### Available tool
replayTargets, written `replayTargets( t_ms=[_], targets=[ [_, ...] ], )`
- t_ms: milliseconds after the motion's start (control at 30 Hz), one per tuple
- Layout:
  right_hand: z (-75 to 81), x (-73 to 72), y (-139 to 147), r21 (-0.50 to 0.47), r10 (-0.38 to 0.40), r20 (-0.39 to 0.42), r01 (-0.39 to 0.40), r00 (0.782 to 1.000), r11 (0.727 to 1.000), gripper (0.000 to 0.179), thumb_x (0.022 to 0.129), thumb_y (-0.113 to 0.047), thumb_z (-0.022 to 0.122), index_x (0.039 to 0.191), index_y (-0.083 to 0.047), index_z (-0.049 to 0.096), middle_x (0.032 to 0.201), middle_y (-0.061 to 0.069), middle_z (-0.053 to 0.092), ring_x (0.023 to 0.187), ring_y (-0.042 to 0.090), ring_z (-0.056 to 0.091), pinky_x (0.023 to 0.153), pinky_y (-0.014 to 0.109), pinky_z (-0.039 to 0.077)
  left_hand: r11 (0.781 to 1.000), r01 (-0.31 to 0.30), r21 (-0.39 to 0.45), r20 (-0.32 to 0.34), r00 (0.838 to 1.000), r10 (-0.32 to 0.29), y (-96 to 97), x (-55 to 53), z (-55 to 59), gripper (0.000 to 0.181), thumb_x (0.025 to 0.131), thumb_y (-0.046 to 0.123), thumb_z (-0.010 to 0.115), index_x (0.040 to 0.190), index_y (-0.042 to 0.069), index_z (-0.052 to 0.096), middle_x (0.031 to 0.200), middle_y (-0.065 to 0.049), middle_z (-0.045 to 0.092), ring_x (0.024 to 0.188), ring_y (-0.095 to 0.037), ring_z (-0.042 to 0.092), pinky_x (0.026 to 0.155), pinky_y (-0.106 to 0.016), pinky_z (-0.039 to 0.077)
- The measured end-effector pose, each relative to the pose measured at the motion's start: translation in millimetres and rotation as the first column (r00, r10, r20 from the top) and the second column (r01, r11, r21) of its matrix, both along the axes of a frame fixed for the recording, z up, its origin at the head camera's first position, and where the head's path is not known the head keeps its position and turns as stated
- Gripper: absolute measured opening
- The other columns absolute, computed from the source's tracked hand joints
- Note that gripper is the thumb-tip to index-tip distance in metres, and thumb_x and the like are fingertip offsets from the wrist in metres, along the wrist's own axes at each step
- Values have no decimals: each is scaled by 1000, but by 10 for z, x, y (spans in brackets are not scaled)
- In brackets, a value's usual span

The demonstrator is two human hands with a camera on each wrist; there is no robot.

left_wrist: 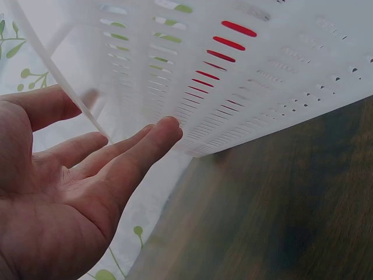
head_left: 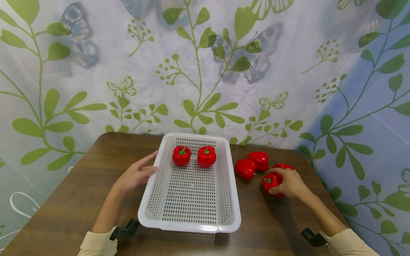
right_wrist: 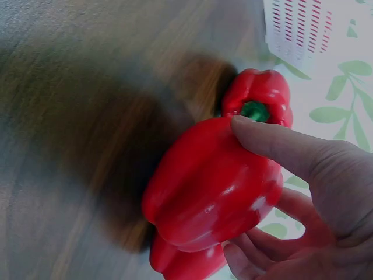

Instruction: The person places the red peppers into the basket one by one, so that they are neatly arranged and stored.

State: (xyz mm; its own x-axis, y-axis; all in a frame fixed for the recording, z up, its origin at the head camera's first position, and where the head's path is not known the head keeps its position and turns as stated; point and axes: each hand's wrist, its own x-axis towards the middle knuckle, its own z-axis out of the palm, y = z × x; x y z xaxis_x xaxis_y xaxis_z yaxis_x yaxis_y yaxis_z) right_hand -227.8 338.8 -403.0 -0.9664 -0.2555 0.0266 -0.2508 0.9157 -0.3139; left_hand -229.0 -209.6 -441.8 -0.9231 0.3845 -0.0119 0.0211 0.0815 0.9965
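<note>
In the head view a white perforated plastic basket point(head_left: 192, 199) stands on the table with two red bell peppers point(head_left: 181, 156) point(head_left: 206, 157) upright near its far end. My left hand point(head_left: 136, 176) is at its left rim, thumb over the edge; the left wrist view shows the other fingers point(left_wrist: 145, 149) extended along the outer wall. To the right of the basket, my right hand point(head_left: 289, 183) holds a red bell pepper point(right_wrist: 215, 181), thumb on one side and fingers on the other. Another bell pepper point(head_left: 283, 166) lies just behind it, partly hidden.
Two more red bell peppers point(head_left: 246, 169) point(head_left: 257, 160) lie together between the basket and my right hand. The brown wooden table point(head_left: 89, 167) ends at a hanging cloth point(head_left: 144, 103) printed with leaves and butterflies.
</note>
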Motion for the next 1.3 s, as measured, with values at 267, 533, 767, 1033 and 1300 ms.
replayTargets(
  t_ms=[267,533,767,1033,1300],
  targets=[
    [132,-16,-52,-11,-13,9,13,1000,1000,68,70,-27,91,127,-1,65,114,27,66,101,46,61,78,57,58,1000,0,2,1,1000,0,0,11,19,71,103,22,58,164,18,20,149,-31,48,120,-41,65,94,-49,59],
    [272,-45,-119,-33,-13,0,13,1000,999,69,74,-29,90,130,-1,63,113,24,70,99,40,63,79,54,57,1000,2,8,4,1000,-2,0,6,15,71,103,22,58,164,19,20,148,-31,48,117,-37,67,93,-49,59],
    [438,-82,-198,-50,-23,14,24,1000,998,71,75,-31,89,133,-2,60,114,21,69,100,37,64,79,54,56,1000,4,8,-3,1000,-4,-11,-3,-3,70,104,22,58,164,19,21,148,-31,49,118,-38,67,94,-48,59],
    [618,-84,-327,-77,-56,38,58,998,995,70,79,-36,86,135,-7,56,122,25,65,106,40,61,84,56,56,1000,6,2,-11,1000,-6,-15,-7,-7,70,103,22,58,163,19,22,148,-30,50,117,-37,68,94,-49,59],
    [747,-89,-454,-93,-60,44,64,997,994,73,80,-40,84,137,-8,52,126,25,63,110,41,61,85,56,57,1000,4,-3,-16,1000,-4,-8,3,-10,71,103,22,58,163,19,21,148,-31,49,118,-40,67,94,-50,58]
  ],
)
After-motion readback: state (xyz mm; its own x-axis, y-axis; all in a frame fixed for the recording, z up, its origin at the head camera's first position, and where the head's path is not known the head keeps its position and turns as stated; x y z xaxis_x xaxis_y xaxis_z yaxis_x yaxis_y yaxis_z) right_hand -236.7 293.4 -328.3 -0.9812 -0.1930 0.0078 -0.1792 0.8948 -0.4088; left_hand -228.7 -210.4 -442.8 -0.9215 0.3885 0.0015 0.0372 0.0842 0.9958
